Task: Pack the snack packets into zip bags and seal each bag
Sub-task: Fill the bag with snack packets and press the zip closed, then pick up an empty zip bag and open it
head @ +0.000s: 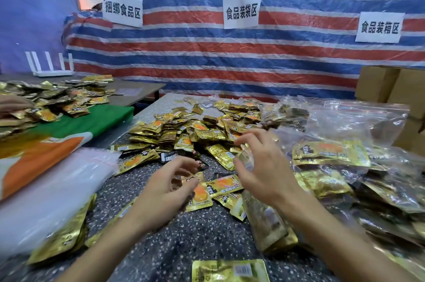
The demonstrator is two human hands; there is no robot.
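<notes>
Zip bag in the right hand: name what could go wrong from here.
1. Only the right hand holds the zip bag, near its mouth, so the mouth may sag and packets could miss it.
2. The left hand hovers over overlapping loose snack packets; it might lift several and drop some.
3. The bag already holds packets; a corner caught in the zip could stop the seal.

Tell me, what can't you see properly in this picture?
Head view only.
Whether the right hand grips the zip bag: blur and clear plastic hide it.
Whether the left hand pinches a packet: fingers blurred.
The bottom packet: cut by the lower edge.
The other person's hand: cut by the left edge.
Print on the loose packets: too small.
</notes>
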